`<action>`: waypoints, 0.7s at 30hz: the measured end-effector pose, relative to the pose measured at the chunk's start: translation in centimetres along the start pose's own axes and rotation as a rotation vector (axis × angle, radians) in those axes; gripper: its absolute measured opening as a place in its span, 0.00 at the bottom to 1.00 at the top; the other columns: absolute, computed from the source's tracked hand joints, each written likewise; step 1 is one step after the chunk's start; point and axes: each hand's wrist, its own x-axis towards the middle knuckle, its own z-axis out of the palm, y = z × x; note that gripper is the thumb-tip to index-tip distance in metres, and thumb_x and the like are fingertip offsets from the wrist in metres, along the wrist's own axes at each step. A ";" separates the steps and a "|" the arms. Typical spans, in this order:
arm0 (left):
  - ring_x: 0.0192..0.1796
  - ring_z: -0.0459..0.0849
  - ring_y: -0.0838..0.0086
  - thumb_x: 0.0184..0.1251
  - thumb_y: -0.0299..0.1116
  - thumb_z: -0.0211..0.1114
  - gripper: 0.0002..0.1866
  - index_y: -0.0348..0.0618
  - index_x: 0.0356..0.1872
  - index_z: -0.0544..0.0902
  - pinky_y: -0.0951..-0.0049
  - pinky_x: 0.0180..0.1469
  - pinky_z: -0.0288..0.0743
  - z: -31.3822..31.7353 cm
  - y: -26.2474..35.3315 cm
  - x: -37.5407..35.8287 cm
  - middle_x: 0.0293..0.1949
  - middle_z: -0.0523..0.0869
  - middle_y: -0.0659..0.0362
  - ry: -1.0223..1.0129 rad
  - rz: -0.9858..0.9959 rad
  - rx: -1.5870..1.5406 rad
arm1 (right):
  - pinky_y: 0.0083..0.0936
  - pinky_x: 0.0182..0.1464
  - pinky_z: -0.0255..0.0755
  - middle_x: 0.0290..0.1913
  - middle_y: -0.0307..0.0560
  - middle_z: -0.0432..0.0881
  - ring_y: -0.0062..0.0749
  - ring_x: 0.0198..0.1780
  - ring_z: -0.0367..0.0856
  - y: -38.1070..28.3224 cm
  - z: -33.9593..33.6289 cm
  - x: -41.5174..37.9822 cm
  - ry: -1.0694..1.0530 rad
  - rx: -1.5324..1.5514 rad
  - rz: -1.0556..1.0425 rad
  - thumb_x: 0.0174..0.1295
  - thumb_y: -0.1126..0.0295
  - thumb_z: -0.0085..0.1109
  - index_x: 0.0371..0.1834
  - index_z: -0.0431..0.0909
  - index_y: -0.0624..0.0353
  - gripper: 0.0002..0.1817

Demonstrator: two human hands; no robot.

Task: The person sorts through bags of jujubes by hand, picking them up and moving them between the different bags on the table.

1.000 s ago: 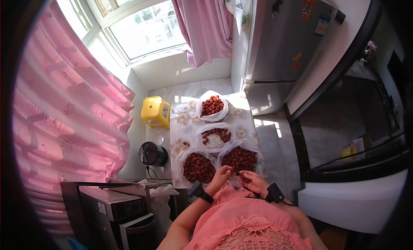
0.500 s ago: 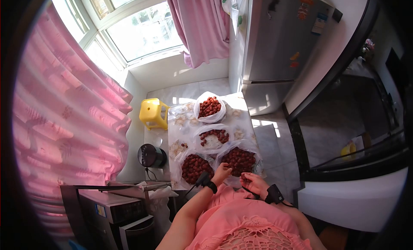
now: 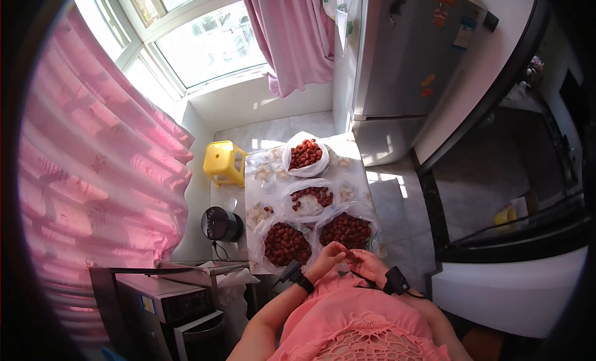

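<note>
My left hand (image 3: 329, 260) and my right hand (image 3: 369, 265) meet at the table's front edge, fingers pinched together. A small dark red fruit, apparently a red date (image 3: 351, 254), shows at the right fingertips; what the left fingers pinch is too small to make out. Just beyond them lies a clear plastic bag (image 3: 375, 218) full of red dates (image 3: 345, 230). Left of it sits a second pile of red dates (image 3: 287, 244) in an open bag. Behind, a bag (image 3: 308, 201) holds a sparser ring of dates, and a fuller white bag (image 3: 308, 171) stands at the far end.
A flowered cloth covers the table (image 3: 261, 173). Several loose dates (image 3: 268, 209) lie at its left side. A yellow stool (image 3: 223, 162) and a dark round bin (image 3: 221, 225) stand to the left. The fridge (image 3: 403, 69) is at the back right, and pink curtains (image 3: 105, 156) hang left.
My left hand has moved from the edge of the right-hand bag down and right to meet my right hand. The right hand has barely moved.
</note>
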 end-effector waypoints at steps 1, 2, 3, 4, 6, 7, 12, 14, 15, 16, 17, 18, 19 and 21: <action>0.38 0.76 0.82 0.60 0.27 0.59 0.10 0.43 0.43 0.73 0.80 0.40 0.70 -0.5 -1.0 0.4 0.37 0.78 0.65 0.033 0.009 -0.129 | 0.30 0.40 0.74 0.38 0.47 0.78 0.34 0.38 0.77 -0.1 0.0 0.0 0.009 0.023 -0.001 0.61 0.72 0.49 0.42 0.71 0.60 0.08; 0.38 0.75 0.83 0.61 0.28 0.58 0.10 0.45 0.44 0.73 0.81 0.39 0.69 -1.0 -2.1 0.8 0.37 0.78 0.66 0.064 0.018 -0.258 | 0.30 0.40 0.74 0.38 0.47 0.78 0.34 0.38 0.77 0.0 -0.1 0.0 0.010 0.024 -0.002 0.61 0.72 0.49 0.42 0.71 0.60 0.08; 0.38 0.75 0.83 0.61 0.28 0.58 0.10 0.45 0.44 0.73 0.81 0.39 0.69 -1.1 -1.7 0.7 0.37 0.78 0.66 0.062 0.017 -0.258 | 0.31 0.41 0.73 0.39 0.49 0.78 0.35 0.38 0.77 0.0 -0.3 0.1 0.025 0.028 -0.004 0.61 0.72 0.49 0.43 0.71 0.60 0.08; 0.39 0.75 0.84 0.62 0.29 0.57 0.09 0.47 0.44 0.73 0.82 0.39 0.68 -1.3 -1.3 0.5 0.37 0.77 0.67 0.075 -0.007 -0.292 | 0.32 0.42 0.73 0.39 0.51 0.77 0.37 0.38 0.77 0.1 -0.5 0.2 0.041 0.034 -0.006 0.61 0.73 0.48 0.43 0.70 0.61 0.09; 0.39 0.74 0.85 0.62 0.30 0.56 0.09 0.49 0.43 0.74 0.83 0.39 0.68 -1.4 -0.5 0.3 0.37 0.77 0.69 0.088 -0.033 -0.327 | 0.33 0.44 0.72 0.42 0.52 0.76 0.39 0.42 0.77 0.1 -0.7 0.2 0.036 0.017 -0.010 0.61 0.74 0.46 0.44 0.70 0.62 0.09; 0.39 0.74 0.85 0.63 0.31 0.55 0.08 0.49 0.43 0.74 0.83 0.39 0.68 -1.4 -0.2 0.2 0.37 0.77 0.69 0.086 -0.059 -0.329 | 0.34 0.47 0.72 0.44 0.54 0.76 0.40 0.45 0.76 0.0 -0.8 0.3 0.029 -0.002 -0.014 0.61 0.75 0.44 0.45 0.69 0.64 0.10; 0.39 0.75 0.85 0.64 0.33 0.55 0.08 0.49 0.43 0.74 0.83 0.39 0.68 -1.4 -0.6 0.4 0.36 0.76 0.70 0.085 -0.084 -0.342 | 0.34 0.48 0.71 0.45 0.55 0.75 0.41 0.46 0.76 0.1 -0.8 0.3 0.021 0.011 -0.015 0.61 0.77 0.43 0.46 0.69 0.65 0.11; 0.38 0.75 0.84 0.65 0.34 0.54 0.07 0.48 0.41 0.74 0.82 0.39 0.69 -1.6 -1.3 0.6 0.35 0.76 0.69 0.071 -0.066 -0.341 | 0.34 0.48 0.71 0.45 0.55 0.75 0.42 0.46 0.75 -0.1 -0.4 0.1 0.019 0.012 -0.018 0.61 0.77 0.43 0.46 0.68 0.65 0.11; 0.38 0.75 0.84 0.65 0.34 0.54 0.07 0.48 0.41 0.74 0.82 0.39 0.69 -1.6 -1.3 0.6 0.35 0.76 0.69 0.071 -0.066 -0.341 | 0.34 0.47 0.72 0.45 0.55 0.75 0.41 0.45 0.76 -0.1 -0.1 0.0 0.031 0.016 -0.021 0.60 0.78 0.42 0.46 0.68 0.65 0.11; 0.37 0.75 0.83 0.65 0.36 0.53 0.07 0.48 0.41 0.73 0.81 0.39 0.69 -1.6 -1.4 0.6 0.35 0.76 0.69 0.090 -0.087 -0.332 | 0.33 0.46 0.72 0.44 0.56 0.75 0.41 0.44 0.76 -0.2 0.3 -0.1 0.041 0.021 -0.022 0.60 0.78 0.42 0.46 0.67 0.65 0.11; 0.36 0.75 0.83 0.66 0.37 0.53 0.08 0.48 0.40 0.73 0.81 0.39 0.69 -1.6 -1.3 0.6 0.34 0.76 0.68 0.110 -0.107 -0.323 | 0.33 0.46 0.72 0.44 0.56 0.75 0.41 0.44 0.76 -0.2 0.2 0.0 0.040 0.020 -0.021 0.60 0.78 0.42 0.46 0.67 0.65 0.11; 0.36 0.75 0.83 0.66 0.37 0.53 0.08 0.48 0.40 0.73 0.81 0.39 0.69 -1.6 -1.4 0.6 0.34 0.76 0.68 0.112 -0.107 -0.324 | 0.33 0.46 0.73 0.44 0.56 0.75 0.41 0.44 0.76 -0.2 0.2 0.0 0.023 0.043 -0.006 0.60 0.78 0.42 0.45 0.68 0.65 0.10; 0.35 0.75 0.82 0.66 0.40 0.53 0.08 0.48 0.39 0.73 0.81 0.38 0.69 -1.7 -1.7 0.7 0.32 0.76 0.67 0.152 -0.143 -0.329 | 0.33 0.46 0.73 0.44 0.57 0.75 0.42 0.44 0.76 -0.2 0.1 0.1 0.007 0.066 0.008 0.61 0.78 0.42 0.44 0.68 0.65 0.10; 0.34 0.75 0.81 0.65 0.42 0.53 0.10 0.48 0.38 0.73 0.80 0.37 0.69 -1.9 -1.8 0.7 0.31 0.76 0.67 0.193 -0.180 -0.334 | 0.33 0.46 0.73 0.44 0.57 0.75 0.41 0.44 0.77 -0.3 0.3 0.0 0.018 0.064 0.004 0.61 0.77 0.43 0.43 0.68 0.65 0.09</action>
